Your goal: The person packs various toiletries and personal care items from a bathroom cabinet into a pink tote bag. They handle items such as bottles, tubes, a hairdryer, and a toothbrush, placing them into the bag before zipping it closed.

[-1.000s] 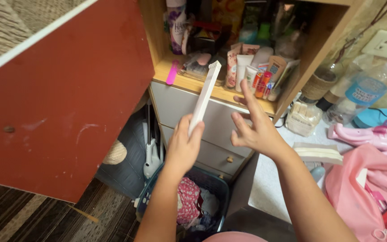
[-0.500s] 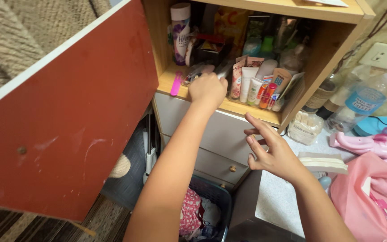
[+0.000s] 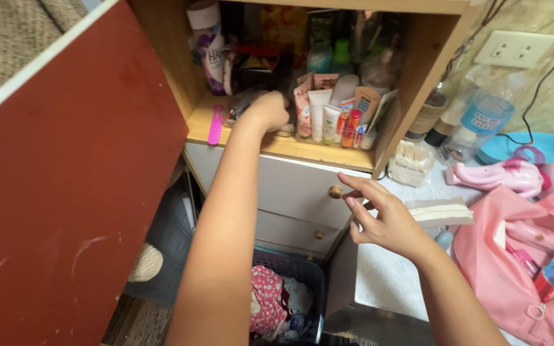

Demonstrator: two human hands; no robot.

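Since a second ago, our left hand (image 3: 269,110) has carried the white flat box onto the cupboard shelf (image 3: 277,142); box hidden, fingers curled, grip unclear. Right hand (image 3: 379,218), fingers loosely spread, hovers by the drawer knob (image 3: 335,191). Next: release, withdraw.

Red cabinet door (image 3: 65,192), pink nail file (image 3: 216,124), pink bag (image 3: 514,256).

On the cabinet shelf (image 3: 290,144): white-purple bottle (image 3: 208,45) at left; tubes and sachets (image 3: 331,109) at right, white, orange, red. Blue-labelled clear bottle (image 3: 482,118) right of shelf.
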